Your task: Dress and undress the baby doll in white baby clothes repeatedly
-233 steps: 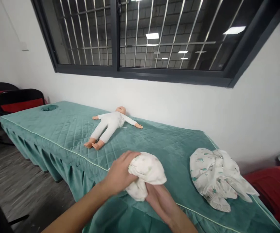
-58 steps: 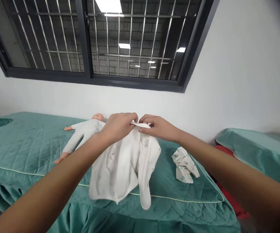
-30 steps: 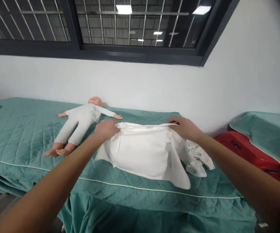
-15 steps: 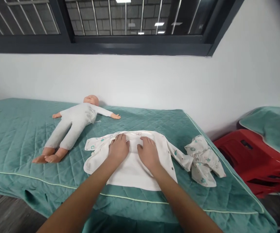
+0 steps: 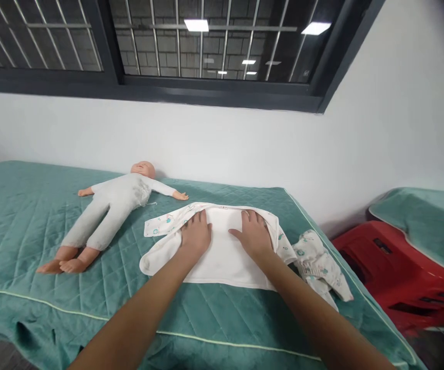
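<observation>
A white baby jacket (image 5: 222, 259) with small green prints lies spread open, its plain inside facing up. My left hand (image 5: 196, 234) rests flat on its left part, with the fingers pointing to the collar and partly beneath the folded edge. On the right part lies my right hand (image 5: 255, 234), fingers extended and thumb apart. One sleeve stretches out to the left; the other, at the right, is partly covered by my forearm. Close to that sleeve is a crumpled printed baby garment (image 5: 316, 259) with a gathered band.
A baby doll (image 5: 116, 198) in a white cloth body lies on its back at the left. Everything rests on a quilted green bed cover (image 5: 214, 313). A red plastic piece (image 5: 395, 280) under green fabric stands beyond the right edge. Behind are a white wall and a barred window (image 5: 214, 92).
My hands have moved farther apart, and the jacket's front panels are spread wider. Its left sleeve now extends straighter. The camera view has tilted up slightly.
</observation>
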Available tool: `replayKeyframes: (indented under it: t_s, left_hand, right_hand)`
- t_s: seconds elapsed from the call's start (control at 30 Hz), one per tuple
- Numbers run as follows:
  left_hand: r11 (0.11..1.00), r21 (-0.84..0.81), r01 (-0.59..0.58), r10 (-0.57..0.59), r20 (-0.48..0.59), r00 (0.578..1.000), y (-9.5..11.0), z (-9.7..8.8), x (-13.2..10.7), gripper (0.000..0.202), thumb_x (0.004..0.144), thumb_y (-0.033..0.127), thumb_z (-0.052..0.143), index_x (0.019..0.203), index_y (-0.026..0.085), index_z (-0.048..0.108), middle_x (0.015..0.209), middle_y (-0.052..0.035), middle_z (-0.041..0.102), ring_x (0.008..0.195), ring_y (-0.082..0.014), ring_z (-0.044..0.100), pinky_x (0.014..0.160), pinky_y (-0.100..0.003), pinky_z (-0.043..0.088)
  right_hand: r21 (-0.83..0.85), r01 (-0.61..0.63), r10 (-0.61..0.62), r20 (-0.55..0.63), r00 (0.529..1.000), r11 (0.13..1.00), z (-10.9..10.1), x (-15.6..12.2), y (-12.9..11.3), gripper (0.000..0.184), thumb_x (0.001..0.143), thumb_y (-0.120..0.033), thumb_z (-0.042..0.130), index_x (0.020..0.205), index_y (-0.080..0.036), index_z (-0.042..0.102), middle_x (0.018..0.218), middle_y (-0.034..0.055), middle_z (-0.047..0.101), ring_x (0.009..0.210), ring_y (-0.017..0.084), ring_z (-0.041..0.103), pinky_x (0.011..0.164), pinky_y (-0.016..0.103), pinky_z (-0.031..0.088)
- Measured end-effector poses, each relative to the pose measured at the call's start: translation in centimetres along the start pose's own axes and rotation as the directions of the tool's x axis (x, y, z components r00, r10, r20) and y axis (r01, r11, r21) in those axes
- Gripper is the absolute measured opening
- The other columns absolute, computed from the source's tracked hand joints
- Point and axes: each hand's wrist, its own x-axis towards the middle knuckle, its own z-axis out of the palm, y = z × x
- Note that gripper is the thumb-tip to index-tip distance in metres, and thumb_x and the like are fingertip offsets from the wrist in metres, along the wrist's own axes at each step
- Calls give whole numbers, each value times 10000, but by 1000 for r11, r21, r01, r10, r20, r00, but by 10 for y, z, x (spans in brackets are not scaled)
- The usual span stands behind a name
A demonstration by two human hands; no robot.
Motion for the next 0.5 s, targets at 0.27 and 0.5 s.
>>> replayKeyframes:
  t_s: [0.27, 0.5]
  left_hand:
    - [999, -24, 23, -24, -51, 998, 8, 15, 34, 562, 983, 428, 273, 1483, 176, 328, 1489, -154, 444, 1370, -317, 406, 1116, -509, 345]
    - [999, -6, 39, -39, -26, 999, 0, 18, 51, 562, 967, 400, 299, 1482, 175, 321, 1472, -158, 460, 1340, -318, 447, 1086, -490, 391]
  right_hand:
    - [162, -196, 176, 132, 976, 967, 41, 55, -3, 468, 792, -175, 608, 1224, -9, 543, 1276, 241, 559, 1226, 334, 504, 1066, 395, 362]
    - [244, -168, 191, -70, 979, 955, 55, 48, -14, 494, 911, -238, 414, 1357, -28, 443, 1444, 214, 416, 1351, 327, 358, 1146, 413, 260]
